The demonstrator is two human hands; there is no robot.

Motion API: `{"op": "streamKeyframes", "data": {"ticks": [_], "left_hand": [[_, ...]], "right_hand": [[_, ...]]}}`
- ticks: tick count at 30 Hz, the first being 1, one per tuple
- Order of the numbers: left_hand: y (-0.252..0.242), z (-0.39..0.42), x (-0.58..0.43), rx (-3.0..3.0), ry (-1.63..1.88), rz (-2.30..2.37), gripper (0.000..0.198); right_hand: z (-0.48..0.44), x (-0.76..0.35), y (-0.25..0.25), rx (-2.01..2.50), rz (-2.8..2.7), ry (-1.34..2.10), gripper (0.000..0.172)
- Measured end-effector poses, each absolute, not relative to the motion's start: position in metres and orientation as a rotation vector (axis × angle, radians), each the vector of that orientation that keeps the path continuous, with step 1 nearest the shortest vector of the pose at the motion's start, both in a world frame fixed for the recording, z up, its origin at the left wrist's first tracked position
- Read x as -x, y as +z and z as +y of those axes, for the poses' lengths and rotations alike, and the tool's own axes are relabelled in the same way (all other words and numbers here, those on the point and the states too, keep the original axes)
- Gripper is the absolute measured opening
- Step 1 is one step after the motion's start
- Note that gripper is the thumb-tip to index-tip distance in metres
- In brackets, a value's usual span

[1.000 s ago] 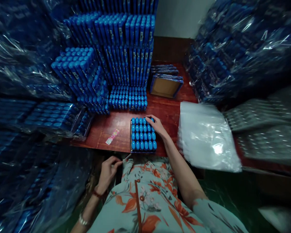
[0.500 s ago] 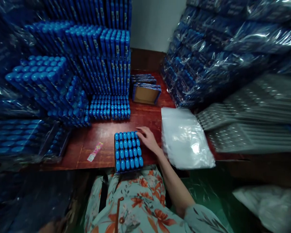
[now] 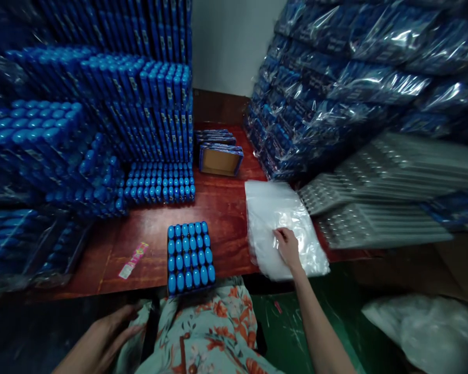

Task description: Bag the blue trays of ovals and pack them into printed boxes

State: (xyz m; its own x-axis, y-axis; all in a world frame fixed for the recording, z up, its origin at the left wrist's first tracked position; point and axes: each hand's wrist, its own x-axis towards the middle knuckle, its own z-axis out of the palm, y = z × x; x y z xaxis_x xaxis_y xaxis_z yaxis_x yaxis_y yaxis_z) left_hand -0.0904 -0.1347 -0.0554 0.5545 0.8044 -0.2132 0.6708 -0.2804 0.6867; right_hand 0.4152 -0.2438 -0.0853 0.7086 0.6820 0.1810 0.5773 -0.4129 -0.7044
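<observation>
A small tray of upright blue tubes (image 3: 190, 257) stands at the near edge of the red-brown table (image 3: 226, 218). To its right lies a stack of clear plastic bags (image 3: 275, 213). My right hand (image 3: 286, 246) rests on that stack, fingers curled and pinching the top bag. My left hand (image 3: 109, 332) is low at the bottom left, below the table edge beside my floral garment, fingers stretched out and holding nothing.
Tall stacks of blue tubes (image 3: 148, 109) fill the left and back. Wrapped blue packs (image 3: 335, 78) rise on the right above stacked clear trays (image 3: 382, 208). An empty cardboard tray (image 3: 220, 158) sits at the back. A pink label (image 3: 132, 258) lies left of the tube tray.
My right hand left the blue tube tray and moved right onto the plastic bags. My left hand, out of view half a second ago, shows again at the bottom left. The view panned right.
</observation>
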Motion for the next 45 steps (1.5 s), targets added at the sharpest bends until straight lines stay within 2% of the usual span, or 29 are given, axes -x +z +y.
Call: {"op": "streamKeyframes", "data": {"ticks": [3,5,9,11,13,17,19,22,25,27,29,31,37,41,45], "left_hand": [[-0.001,-0.117,0.054,-2.126,0.373,1.028,0.039],[0.017,-0.109,0.015,-2.282,0.551,0.964,0.058],[0.008,-0.110,-0.093,-2.681,0.535,0.742,0.107],[-0.004,-0.114,-0.144,-2.810,0.492,0.607,0.117],[-0.011,-0.114,-0.181,-2.874,0.533,0.578,0.104],[-0.001,-0.087,-0.213,-2.944,0.605,0.482,0.051],[0.009,-0.064,-0.216,-2.948,0.559,0.369,0.033],[0.024,-0.034,-0.213,-2.883,0.502,0.344,0.022],[0.036,-0.019,-0.205,-2.754,0.486,0.395,0.017],[0.041,-0.016,-0.198,-2.659,0.488,0.410,0.014],[0.044,-0.016,-0.188,-2.605,0.486,0.468,0.009],[0.046,-0.017,-0.174,-2.617,0.468,0.586,0.006],[0.051,-0.019,-0.120,-2.788,0.216,0.873,0.026],[0.048,-0.025,-0.093,-2.910,0.096,0.864,0.024],[0.046,-0.030,-0.070,-2.952,0.196,0.901,0.028]], "right_hand": [[-0.222,-0.414,-0.069,2.078,-0.931,0.259,0.040],[-0.202,-0.412,-0.055,2.031,-0.992,0.358,0.041],[-0.159,-0.394,-0.027,1.922,-1.185,0.632,0.042],[-0.143,-0.385,-0.016,1.879,-1.241,0.726,0.044],[-0.133,-0.381,-0.006,1.857,-1.280,0.777,0.044],[-0.134,-0.385,0.018,1.946,-1.406,0.806,0.043],[-0.142,-0.383,0.033,2.131,-1.489,0.612,0.042],[-0.156,-0.365,0.051,2.256,-1.638,0.162,0.042],[-0.158,-0.337,0.053,2.156,-1.837,-0.148,0.052],[-0.150,-0.319,0.048,2.153,-1.875,-0.259,0.040],[-0.137,-0.306,0.042,2.151,-1.871,-0.235,0.027],[-0.125,-0.297,0.040,2.075,-1.891,-0.143,0.027],[-0.116,-0.274,0.039,2.016,-1.932,0.026,0.015],[-0.111,-0.264,0.038,2.086,-2.072,-0.054,0.021],[-0.106,-0.270,0.042,2.267,-1.950,-0.145,0.027]]}}
